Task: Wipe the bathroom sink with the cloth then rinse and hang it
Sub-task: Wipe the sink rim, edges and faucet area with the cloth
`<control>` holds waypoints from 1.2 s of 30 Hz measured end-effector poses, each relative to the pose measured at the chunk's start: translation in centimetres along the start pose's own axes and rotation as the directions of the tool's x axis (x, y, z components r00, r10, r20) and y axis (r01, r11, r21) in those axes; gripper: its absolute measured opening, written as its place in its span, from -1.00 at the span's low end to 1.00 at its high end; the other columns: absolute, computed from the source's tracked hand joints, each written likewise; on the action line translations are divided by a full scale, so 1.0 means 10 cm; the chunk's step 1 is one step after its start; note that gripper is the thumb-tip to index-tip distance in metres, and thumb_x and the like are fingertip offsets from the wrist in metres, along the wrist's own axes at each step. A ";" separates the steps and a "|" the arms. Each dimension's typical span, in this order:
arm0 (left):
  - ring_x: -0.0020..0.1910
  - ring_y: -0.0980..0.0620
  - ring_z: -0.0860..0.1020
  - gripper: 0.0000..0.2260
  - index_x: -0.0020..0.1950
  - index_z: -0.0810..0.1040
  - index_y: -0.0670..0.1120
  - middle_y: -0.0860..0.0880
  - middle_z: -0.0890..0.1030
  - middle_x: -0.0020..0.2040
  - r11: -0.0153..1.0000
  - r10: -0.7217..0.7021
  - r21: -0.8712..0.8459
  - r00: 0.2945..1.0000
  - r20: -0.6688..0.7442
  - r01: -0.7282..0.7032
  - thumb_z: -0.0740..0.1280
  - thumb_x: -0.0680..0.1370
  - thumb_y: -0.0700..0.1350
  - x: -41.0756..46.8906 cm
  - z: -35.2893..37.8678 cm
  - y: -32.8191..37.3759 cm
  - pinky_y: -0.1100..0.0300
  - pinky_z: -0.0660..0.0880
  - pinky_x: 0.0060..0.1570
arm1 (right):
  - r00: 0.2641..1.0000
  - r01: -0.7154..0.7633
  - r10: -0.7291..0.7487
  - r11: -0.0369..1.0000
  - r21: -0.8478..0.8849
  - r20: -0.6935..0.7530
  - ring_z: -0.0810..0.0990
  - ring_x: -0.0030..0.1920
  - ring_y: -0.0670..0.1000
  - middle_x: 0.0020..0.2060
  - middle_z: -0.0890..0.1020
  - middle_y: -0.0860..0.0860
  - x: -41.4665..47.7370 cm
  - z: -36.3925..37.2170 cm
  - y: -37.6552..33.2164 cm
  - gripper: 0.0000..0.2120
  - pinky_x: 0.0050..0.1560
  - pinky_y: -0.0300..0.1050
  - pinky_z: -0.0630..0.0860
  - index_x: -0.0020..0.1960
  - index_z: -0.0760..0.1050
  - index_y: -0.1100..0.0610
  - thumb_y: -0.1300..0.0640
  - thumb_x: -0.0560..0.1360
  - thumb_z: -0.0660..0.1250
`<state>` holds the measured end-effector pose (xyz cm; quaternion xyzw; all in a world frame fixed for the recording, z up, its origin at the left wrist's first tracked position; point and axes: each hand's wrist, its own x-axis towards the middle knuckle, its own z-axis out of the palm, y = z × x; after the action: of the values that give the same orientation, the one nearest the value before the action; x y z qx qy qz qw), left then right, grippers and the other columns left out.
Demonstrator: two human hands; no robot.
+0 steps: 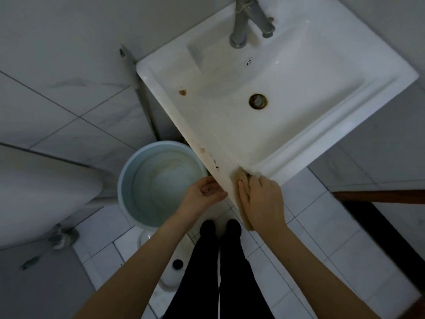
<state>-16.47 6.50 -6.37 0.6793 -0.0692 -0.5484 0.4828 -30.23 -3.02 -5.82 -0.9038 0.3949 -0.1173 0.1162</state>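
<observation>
The white rectangular sink (299, 125) fills the upper right, with a grey tap (241, 24) at its back and a rusty drain (258, 101) in the bowl. Brown stains mark its left rim (182, 92) and near corner. My right hand (262, 199) presses a beige cloth (241, 174) flat on the sink's near corner; most of the cloth is hidden under the palm, and a bit hangs below the wrist. My left hand (204, 192) is cupped, palm up, just beside the sink's left edge, holding nothing.
A pale blue bucket (128, 180) with water stands on the tiled floor left of the sink. A toilet (46, 192) is at the far left. My legs in black (220, 261) stand below. A floor drain (177, 264) and a wooden door sill (379, 196) lie nearby.
</observation>
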 end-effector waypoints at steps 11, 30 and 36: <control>-0.23 0.31 0.62 -0.66 0.27 0.47 -0.26 -0.04 0.62 0.01 1.000 0.008 -0.024 1.000 -0.008 -0.008 0.37 0.50 -0.34 -0.06 0.03 -0.06 0.49 0.44 -0.35 | 0.995 -0.064 0.046 0.975 0.213 0.087 0.54 -0.31 0.18 -0.27 0.56 0.18 1.04 0.33 -0.53 -0.63 -0.31 -0.01 0.40 -0.11 0.50 0.26 -0.03 0.62 0.17; -0.30 0.32 0.60 -0.61 0.26 0.50 -0.24 -0.12 0.62 0.03 1.000 0.024 -0.007 0.999 0.039 -0.023 0.44 0.45 -0.31 0.07 -0.03 -0.06 0.50 0.42 -0.42 | 1.000 -0.007 0.008 0.999 0.044 -0.011 0.46 -0.39 0.13 -0.35 0.53 0.16 0.05 -0.02 0.03 -0.78 -0.37 -0.07 0.35 -0.24 0.47 0.25 0.18 0.56 0.29; -0.38 0.26 0.56 -0.71 0.20 0.54 -0.19 -0.03 0.65 -0.06 0.997 -0.007 -0.077 0.999 0.054 0.012 0.38 0.49 -0.31 0.04 -0.01 -0.08 0.46 0.43 -0.41 | 0.991 -0.125 0.128 0.986 0.112 -0.026 0.49 -0.34 0.15 -0.32 0.54 0.15 0.17 0.12 -0.23 -0.70 -0.31 0.02 0.40 -0.19 0.48 0.24 0.10 0.61 0.15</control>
<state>-16.62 6.70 -7.28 0.6456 -0.0578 -0.5709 0.5039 -27.13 -2.65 -6.09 -0.8670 0.4463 -0.1464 0.1666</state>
